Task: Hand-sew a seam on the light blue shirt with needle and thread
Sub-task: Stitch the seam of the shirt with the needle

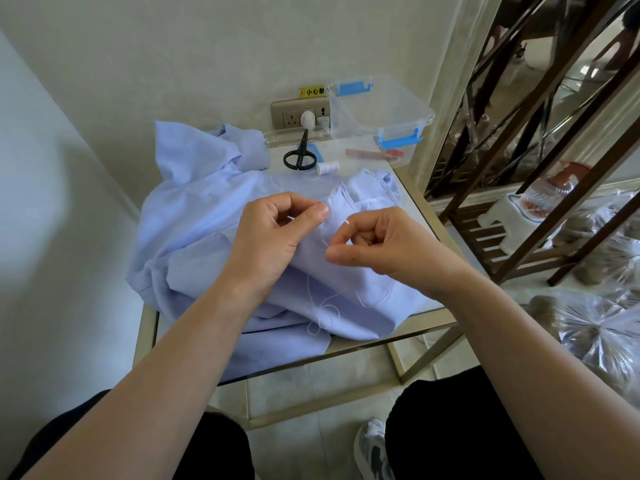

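I saw the light blue shirt (194,216) heaped on the glass table (408,336), under both hands. The left hand (273,233) pinched a fold of it. The right hand (377,244), just beside, pinched the white thread (323,310) with curled fingers.

Home rm: glass side table (410,192) by wall socket (298,114), wood shelf rack (485,237), tile floor (304,452).

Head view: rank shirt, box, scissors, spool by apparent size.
1. shirt
2. box
3. scissors
4. spool
The shirt lies nearer the camera but is plainly largest. The other three sit at similar depth, so their order holds.
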Motion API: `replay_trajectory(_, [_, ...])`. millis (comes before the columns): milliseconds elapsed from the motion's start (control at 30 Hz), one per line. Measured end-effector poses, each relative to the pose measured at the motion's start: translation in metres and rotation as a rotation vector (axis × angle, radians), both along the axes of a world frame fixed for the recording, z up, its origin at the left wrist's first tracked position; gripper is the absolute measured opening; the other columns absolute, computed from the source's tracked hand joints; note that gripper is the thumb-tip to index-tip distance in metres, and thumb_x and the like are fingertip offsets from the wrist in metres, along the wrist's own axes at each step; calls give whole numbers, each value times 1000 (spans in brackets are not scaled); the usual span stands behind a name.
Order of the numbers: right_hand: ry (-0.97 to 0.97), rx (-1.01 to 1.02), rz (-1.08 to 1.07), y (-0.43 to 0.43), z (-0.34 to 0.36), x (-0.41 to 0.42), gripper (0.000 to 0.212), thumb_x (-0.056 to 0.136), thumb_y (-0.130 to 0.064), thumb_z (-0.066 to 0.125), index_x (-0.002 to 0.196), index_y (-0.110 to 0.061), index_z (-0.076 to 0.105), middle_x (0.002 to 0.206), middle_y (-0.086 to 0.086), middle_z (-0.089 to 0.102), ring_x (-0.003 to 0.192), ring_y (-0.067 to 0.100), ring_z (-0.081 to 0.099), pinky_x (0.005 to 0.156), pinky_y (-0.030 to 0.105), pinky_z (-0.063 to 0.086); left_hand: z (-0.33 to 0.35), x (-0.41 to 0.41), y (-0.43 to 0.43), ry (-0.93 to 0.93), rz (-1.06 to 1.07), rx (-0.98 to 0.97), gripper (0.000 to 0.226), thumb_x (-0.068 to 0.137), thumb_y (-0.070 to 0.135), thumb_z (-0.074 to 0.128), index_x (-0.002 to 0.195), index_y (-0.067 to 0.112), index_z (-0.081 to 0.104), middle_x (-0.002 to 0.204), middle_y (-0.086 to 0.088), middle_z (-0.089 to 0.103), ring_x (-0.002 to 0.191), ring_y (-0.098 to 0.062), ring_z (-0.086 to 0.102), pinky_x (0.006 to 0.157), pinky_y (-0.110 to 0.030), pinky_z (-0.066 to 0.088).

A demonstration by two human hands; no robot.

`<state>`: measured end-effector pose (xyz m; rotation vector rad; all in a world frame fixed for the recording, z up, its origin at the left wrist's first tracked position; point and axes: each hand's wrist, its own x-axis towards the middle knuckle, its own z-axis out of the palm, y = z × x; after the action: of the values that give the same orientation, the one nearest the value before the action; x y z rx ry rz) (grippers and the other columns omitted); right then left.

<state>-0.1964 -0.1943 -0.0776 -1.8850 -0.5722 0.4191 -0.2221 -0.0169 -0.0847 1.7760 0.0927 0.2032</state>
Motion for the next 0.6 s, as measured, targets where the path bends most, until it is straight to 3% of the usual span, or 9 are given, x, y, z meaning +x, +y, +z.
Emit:
replay_trajectory(133, [-26,252,-239,-7,-2,8,14,88,-21,69,102,-18,67,51,-3,28,48,13,22,48,25,19,3,0,2,3,-62,0,8,87,19,72,79,20,74,74,11,69,71,-5,56,70,-12,45])
replay_trajectory(233, [7,246,-261,-10,-3,13,29,90,-21,67,118,-26,63,54,-1,27,49,15,21,49,31,16,5,-1,1,15,-129,41,8,86,21,73,78,23,74,68,12,66,66,-9,50,65,-16,42])
replay_trajectory(367, [21,117,-216,-10,-4,13,7,90,-17,69,86,-12,68,48,-5,29,43,8,22,44,16,22,5,0,5,22,-178,123,8,87,23,72,79,25,74,62,17,63,61,-7,45,59,-15,37])
replay_trajectory(500, [37,176,-282,-15,-8,15,12,89,-17,70,79,-12,66,45,-8,31,48,14,19,49,28,15,5,2,14,56,-196,224,12,88,26,72,78,21,75,70,2,68,65,-8,52,66,-20,42])
replay_trajectory(600, [37,178,-291,-17,-11,17,13,89,-20,71,81,-10,67,46,-8,32,50,17,18,53,34,13,8,3,19,51,-186,209,8,85,20,74,77,21,73,72,8,69,68,-4,57,69,-15,45])
